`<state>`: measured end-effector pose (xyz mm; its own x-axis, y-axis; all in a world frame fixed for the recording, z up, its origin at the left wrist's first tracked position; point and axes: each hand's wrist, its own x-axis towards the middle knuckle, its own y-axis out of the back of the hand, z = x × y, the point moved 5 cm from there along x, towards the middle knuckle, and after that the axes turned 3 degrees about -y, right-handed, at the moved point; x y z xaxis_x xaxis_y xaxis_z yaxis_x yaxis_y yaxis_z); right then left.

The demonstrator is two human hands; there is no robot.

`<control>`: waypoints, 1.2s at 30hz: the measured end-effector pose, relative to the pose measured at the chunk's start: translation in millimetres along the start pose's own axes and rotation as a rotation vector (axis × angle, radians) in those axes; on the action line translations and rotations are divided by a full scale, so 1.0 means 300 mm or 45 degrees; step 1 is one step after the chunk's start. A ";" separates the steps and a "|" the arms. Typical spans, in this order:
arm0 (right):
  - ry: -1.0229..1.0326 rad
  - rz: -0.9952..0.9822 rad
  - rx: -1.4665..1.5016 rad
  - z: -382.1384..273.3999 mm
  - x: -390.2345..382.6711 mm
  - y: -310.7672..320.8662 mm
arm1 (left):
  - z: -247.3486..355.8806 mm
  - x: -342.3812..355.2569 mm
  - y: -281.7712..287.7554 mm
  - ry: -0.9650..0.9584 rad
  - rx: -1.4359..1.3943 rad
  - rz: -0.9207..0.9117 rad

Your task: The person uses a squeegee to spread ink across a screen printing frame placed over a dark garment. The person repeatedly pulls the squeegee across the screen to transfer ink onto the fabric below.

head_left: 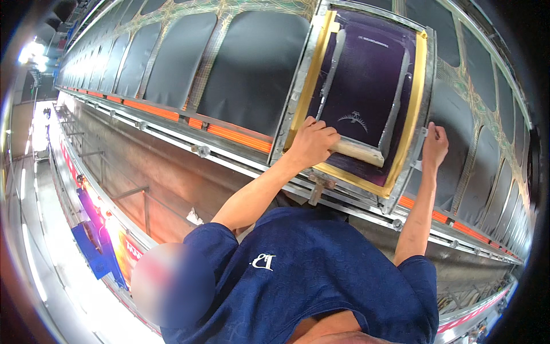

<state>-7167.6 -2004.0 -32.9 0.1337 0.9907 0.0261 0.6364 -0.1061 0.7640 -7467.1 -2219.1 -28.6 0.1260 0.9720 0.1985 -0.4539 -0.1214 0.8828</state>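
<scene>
A screen printing frame (297, 112) with a metal border and yellow tape along its inner edges lies over the long table in front of me. Its dark purple mesh (366, 69) carries a small pale design, with streaks of ink down both sides. Near the frame's close end, my left hand (314, 141) is closed around one end of a squeegee (361, 151) with a pale wooden handle, which lies across the mesh. My right hand (435, 144) is at the frame's right side, fingers curled against its metal edge; the exact grip is partly hidden.
Black fabric panels (252, 66) lie in a row on the patterned table, running away on both sides. A metal rail (229, 159) with bolts and an orange strip (143, 112) follow the near edge. Left, beyond a brown trough, is a brightly lit aisle (63, 252).
</scene>
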 end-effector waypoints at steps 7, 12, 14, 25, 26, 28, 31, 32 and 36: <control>0.184 0.066 0.286 -0.306 -0.287 -0.504 | -0.434 -0.255 0.296 0.024 0.142 0.005; 0.082 -0.001 0.345 -0.578 -0.454 -0.807 | -0.679 -0.540 0.474 -0.015 0.218 0.089; 0.123 0.063 0.297 -0.597 -0.458 -0.832 | -0.716 -0.610 0.473 -0.014 0.194 0.062; 0.004 -0.079 0.108 -0.565 -0.458 -0.936 | -0.911 -0.461 0.430 -0.150 0.218 -0.015; 0.023 -0.111 0.058 -0.591 -0.459 -0.917 | -0.955 -0.387 0.429 -0.174 0.236 0.002; -0.053 -0.312 -0.239 -0.650 -0.464 -0.875 | -1.064 -0.246 0.409 -0.216 0.253 0.094; 0.307 -0.234 -0.148 -0.773 -0.315 -0.895 | -1.249 0.098 0.396 -0.212 0.309 -0.012; 0.514 -0.159 -0.030 -0.821 -0.276 -0.908 | -1.309 0.202 0.382 -0.235 0.327 0.047; 0.831 -0.335 0.246 -1.187 -0.073 -0.991 | -1.466 0.535 0.413 -0.281 0.217 -0.008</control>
<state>-7630.2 -1963.9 -31.1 -0.4841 0.8282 0.2823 0.7161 0.1895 0.6718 -7891.1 -1989.5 -74.6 0.3262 0.9076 0.2642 -0.3000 -0.1656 0.9395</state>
